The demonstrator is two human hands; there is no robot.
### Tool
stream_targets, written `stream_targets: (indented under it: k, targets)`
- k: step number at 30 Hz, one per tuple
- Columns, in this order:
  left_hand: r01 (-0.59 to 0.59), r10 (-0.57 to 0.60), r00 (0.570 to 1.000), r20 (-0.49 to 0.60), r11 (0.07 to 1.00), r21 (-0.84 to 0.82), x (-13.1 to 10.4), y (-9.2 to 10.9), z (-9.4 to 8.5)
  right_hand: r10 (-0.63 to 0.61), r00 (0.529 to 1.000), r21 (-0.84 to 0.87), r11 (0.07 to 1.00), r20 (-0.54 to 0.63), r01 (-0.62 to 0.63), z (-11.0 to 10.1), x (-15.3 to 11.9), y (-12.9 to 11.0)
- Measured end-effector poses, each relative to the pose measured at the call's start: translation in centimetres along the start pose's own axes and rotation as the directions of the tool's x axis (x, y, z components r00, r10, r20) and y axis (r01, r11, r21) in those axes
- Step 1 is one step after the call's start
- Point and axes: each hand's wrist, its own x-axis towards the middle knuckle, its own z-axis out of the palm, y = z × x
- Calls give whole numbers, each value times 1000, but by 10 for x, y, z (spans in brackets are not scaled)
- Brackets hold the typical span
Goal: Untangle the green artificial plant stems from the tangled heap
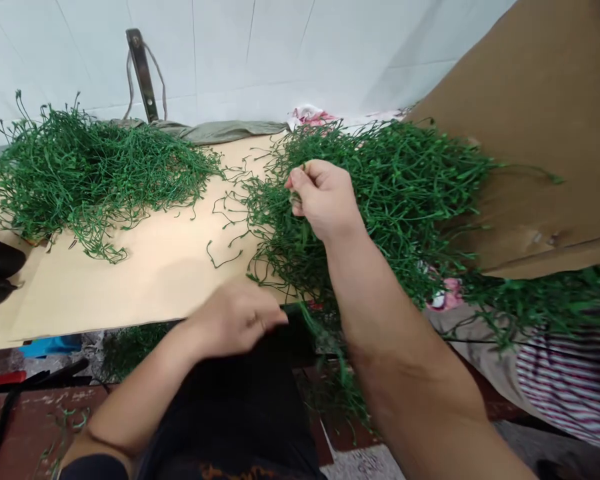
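A large heap of thin green budded stems, which look like flowering chives (410, 180), lies on the right part of the worktop. Over its left side is my right hand (325, 197), its thumb and forefinger pinched together with small pale stem ends showing at the fingers. My left hand (240, 317) is at the worktop's front edge, above my lap, smeared by motion. Its fingers are curled closed, and what they hold, if anything, does not show. Blurred green stems (320, 327) hang just right of it. Loose stems (230, 227) are scattered left of the heap.
A second green heap (85, 173) lies at the left on the pale cardboard-covered worktop (145, 280). Dark cylindrical objects (0, 260) are at the left edge. A big cardboard sheet (545, 133) leans at the right. Striped fabric (570, 387) is at lower right.
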Motion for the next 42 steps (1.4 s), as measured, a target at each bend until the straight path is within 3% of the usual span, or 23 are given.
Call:
stream_targets:
  k: [2,5,7,10,12,14,17,20,26,29,31,34,36,39,40,42]
  targets:
    - [211,-207,973,-103,977,22,5,-15,1,-14,994,44,999,108,9,2,-10,-11]
    - [398,-409,866,-288,912,-100,11,-38,-1,-44,978,31,999,205,38,6,-22,-25]
    - [417,-508,768,-390,859,-296,12,-48,-5,-37,972,25,999,232,32,7,-25,-27]
    - [319,-641,604,-474,739,-593,13,-54,-16,-21,967,13,1000,254,19,8,-29,-26]
    - [235,-687,537,-490,680,-695,17,-54,-21,-33,958,6,999,284,33,12,-33,-26]
    - [199,-714,546,-437,618,-761,25,-50,-21,-62,944,12,998,324,61,18,-36,-28]
    - [233,-712,645,-278,530,-815,37,-46,-13,-95,930,8,995,355,99,27,-38,-29]
    - [228,-662,709,-243,542,-809,41,-47,-2,-98,943,-69,990,319,127,28,-37,-24]
    - [259,-623,746,-234,595,-761,37,-57,9,-73,973,-338,930,220,146,28,-40,-10]
    - [333,-629,727,-276,674,-660,31,-49,11,-53,976,-381,915,211,132,31,-32,1]
    - [387,-600,746,-290,745,-544,23,-36,13,-95,991,-364,923,98,125,27,-20,13]
    - [405,-518,829,-209,815,-413,8,-20,16,-114,983,-230,970,-145,79,9,0,26]
    - [389,-550,810,-204,764,-515,4,-19,14,-44,990,-83,996,-137,33,-2,5,25]
    - [301,-674,688,-269,602,-740,8,-28,5,1,1000,79,997,-13,0,-5,-2,11]
    - [268,-690,666,-282,575,-773,10,-31,1,4,1000,106,994,22,-6,-4,-6,5]
    - [233,-680,669,-298,574,-785,14,-34,-6,24,998,141,989,61,-32,-1,-14,-4]
